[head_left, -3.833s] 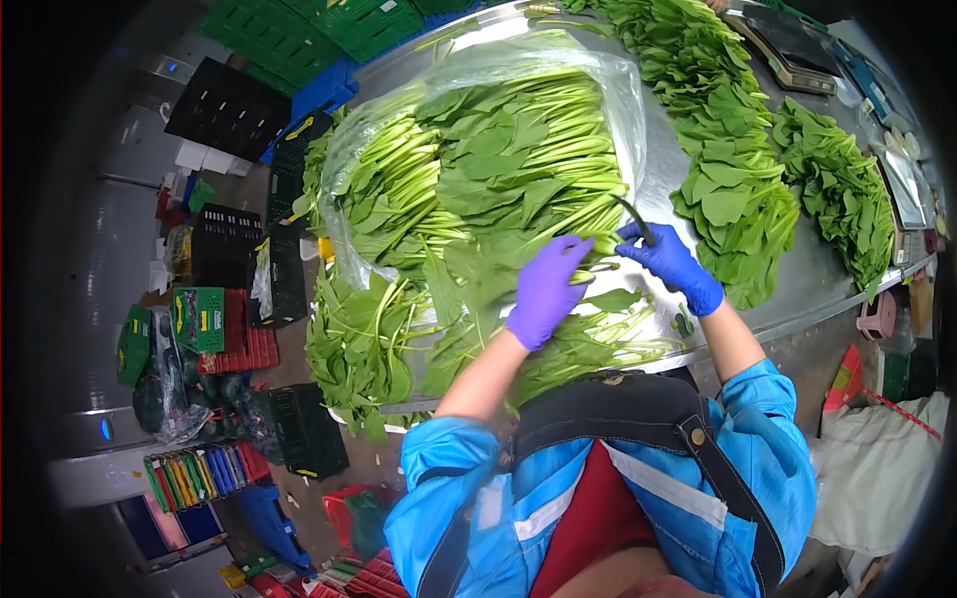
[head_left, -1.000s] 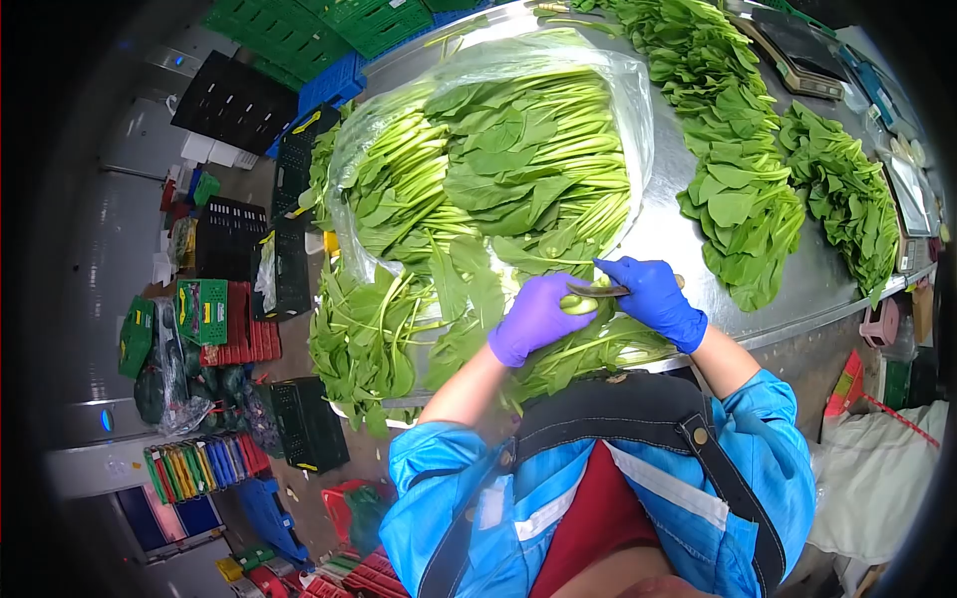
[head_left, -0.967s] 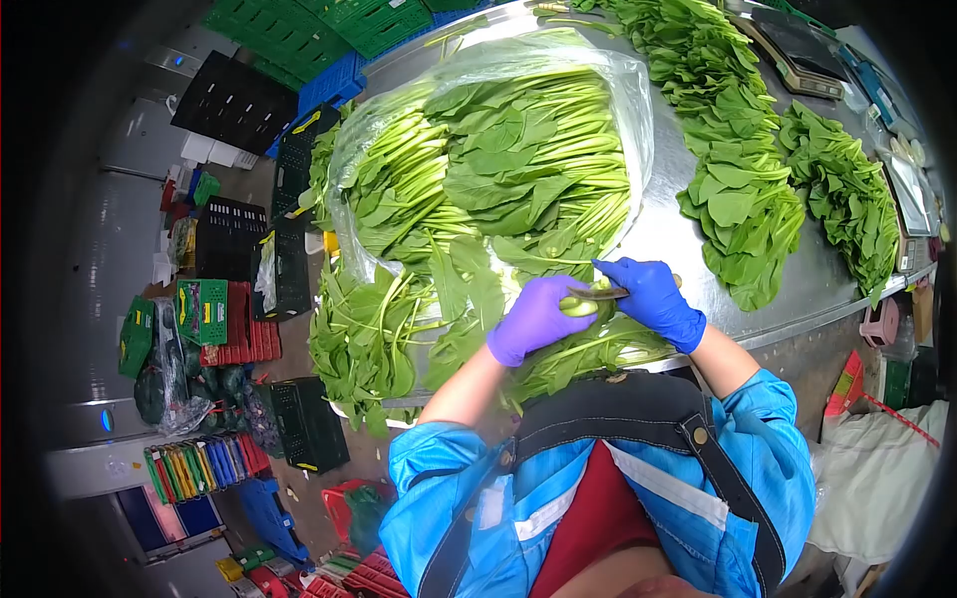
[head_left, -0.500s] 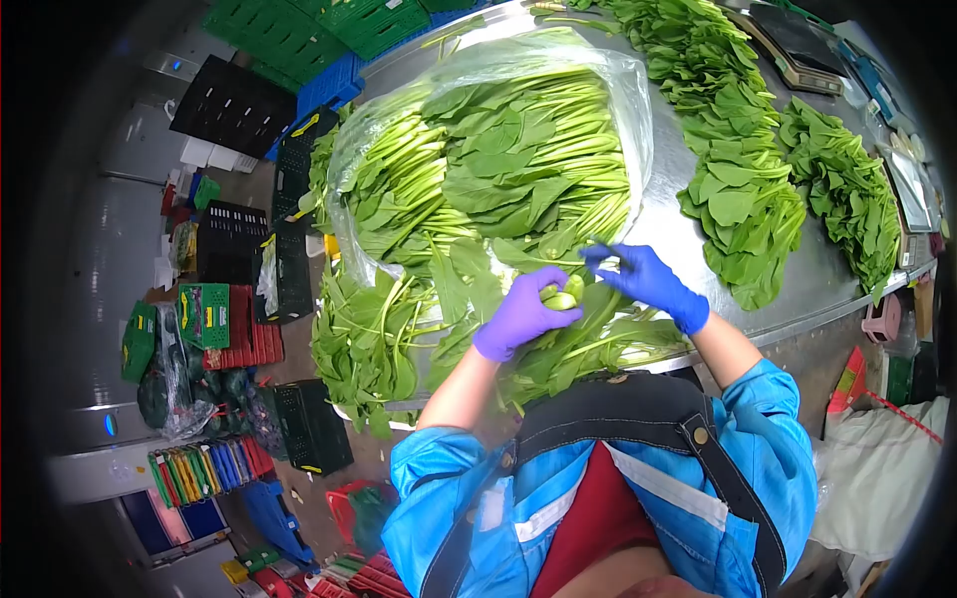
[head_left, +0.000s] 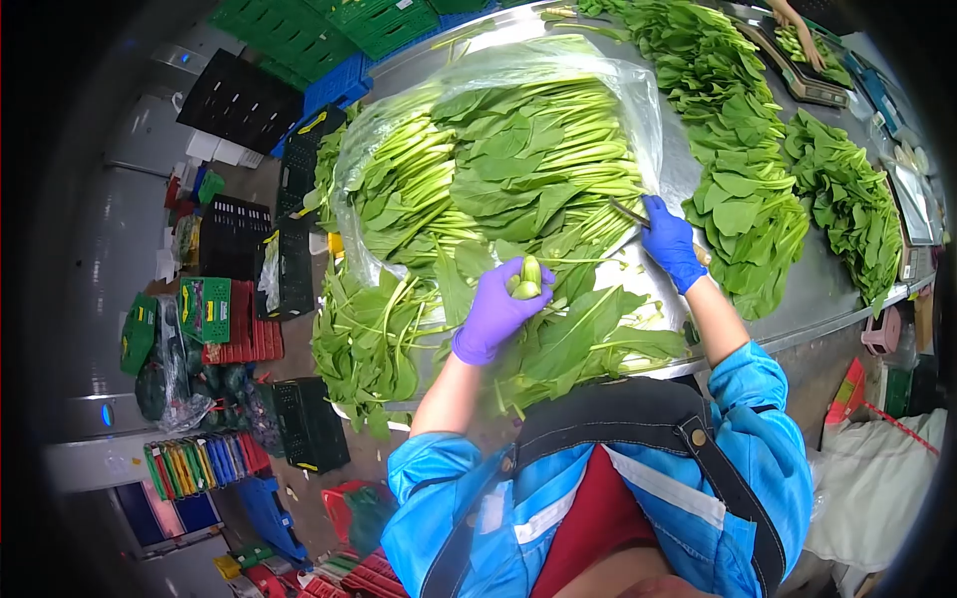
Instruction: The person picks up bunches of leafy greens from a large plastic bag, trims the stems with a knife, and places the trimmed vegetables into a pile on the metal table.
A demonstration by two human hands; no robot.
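Note:
My left hand, in a purple glove, is closed around leafy green stems, cut ends up. To its right, my blue-gloved right hand grips a small knife; its blade points up and left, and the wooden handle end shows beyond the fingers. Just left of the blade lies a big pile of leafy greens in an open clear plastic bag. Loose leaves and short stem bits lie on the metal table below my hands.
Long rows of bunched greens lie along the table's right. At the far right a co-worker's hand reaches onto a scale with greens. Green crates stand behind; a dark crate sits on the floor at left.
My right hand has moved right and up, away from the left hand, and the knife now shows clearly. My left hand shifted slightly left with the stems. A co-worker's hand has appeared at the scale.

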